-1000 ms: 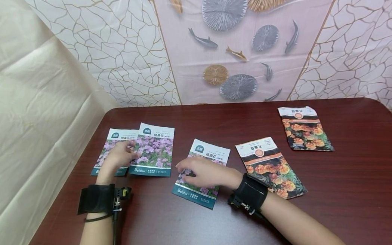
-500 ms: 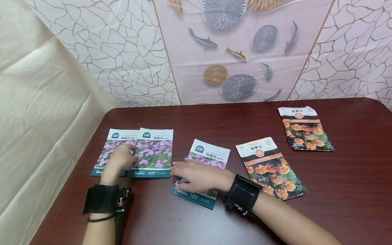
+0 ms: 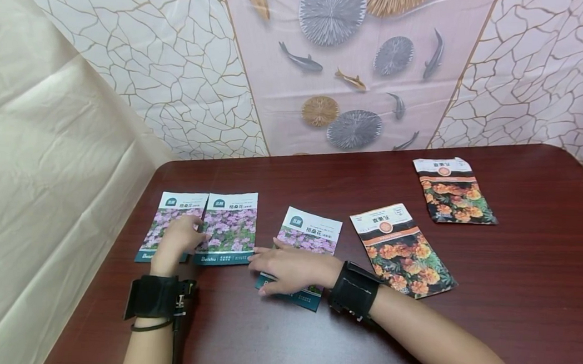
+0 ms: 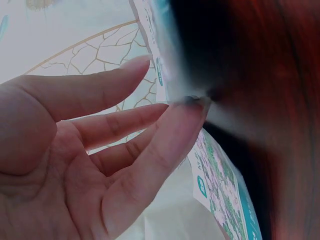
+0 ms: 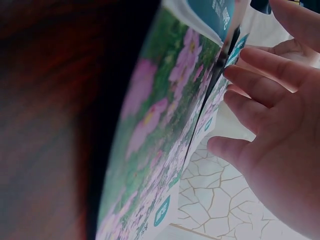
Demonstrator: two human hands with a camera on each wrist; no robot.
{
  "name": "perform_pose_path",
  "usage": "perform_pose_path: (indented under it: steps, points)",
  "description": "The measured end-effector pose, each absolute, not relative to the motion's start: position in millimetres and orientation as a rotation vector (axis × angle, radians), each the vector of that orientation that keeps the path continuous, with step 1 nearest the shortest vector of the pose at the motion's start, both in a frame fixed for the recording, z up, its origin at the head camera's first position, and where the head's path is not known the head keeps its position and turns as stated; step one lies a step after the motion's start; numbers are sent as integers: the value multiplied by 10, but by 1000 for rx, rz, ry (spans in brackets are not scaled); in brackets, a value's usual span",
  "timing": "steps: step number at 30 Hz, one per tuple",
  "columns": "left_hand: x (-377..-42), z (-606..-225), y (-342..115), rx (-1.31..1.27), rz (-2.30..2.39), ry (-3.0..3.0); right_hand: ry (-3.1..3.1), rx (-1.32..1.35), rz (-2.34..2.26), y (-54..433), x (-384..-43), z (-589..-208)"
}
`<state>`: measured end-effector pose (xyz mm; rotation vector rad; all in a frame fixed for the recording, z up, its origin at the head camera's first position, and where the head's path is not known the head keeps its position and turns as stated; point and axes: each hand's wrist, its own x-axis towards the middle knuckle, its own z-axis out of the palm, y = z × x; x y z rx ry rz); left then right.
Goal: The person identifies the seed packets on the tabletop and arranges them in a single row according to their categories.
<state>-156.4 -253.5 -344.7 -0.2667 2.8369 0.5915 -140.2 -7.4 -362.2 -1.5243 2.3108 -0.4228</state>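
Three seed packets with purple-pink flowers and teal bottoms lie face up on the table: the left one (image 3: 154, 234), the middle one (image 3: 231, 228) beside it, and the right one (image 3: 313, 236) apart. My left hand (image 3: 180, 236) lies over the left packet, fingertips at the middle packet's left edge. Its thumb and index finger stand apart in the left wrist view. Across the right packet extends my right hand (image 3: 291, 268), partly covering it. The right hand's fingers (image 5: 255, 82) are extended, with fingertips near the middle packet's lower right corner; contact is unclear.
Two seed packets with orange flowers lie to the right, a nearer tilted one (image 3: 405, 250) and a farther one (image 3: 453, 192) near the back edge. The dark red table (image 3: 262, 336) ends at a patterned cloth (image 3: 193, 76) behind and a pale cloth (image 3: 45, 189) on the left.
The middle packet has slid slightly toward me, bringing it about level with the left one. My right hand has moved left and nearer, its fingers spreading. The left hand has shifted slightly right.
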Motion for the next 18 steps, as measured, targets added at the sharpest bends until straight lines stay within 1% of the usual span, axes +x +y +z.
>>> perform_pose_path:
  steps: [5,13,18]
  points:
    - [-1564,-3439,-2528,-280,614,2817,2305,-1519,-420,-78,-1396,-3626]
    - [-1551,-3411,-2510,-185,509,2881,2271,-1504,-407,-98,-1392,-3624]
    - [-1538,-3394,-2480,18,567,2849,2256,-1487,-385,-115,-1401,-3621]
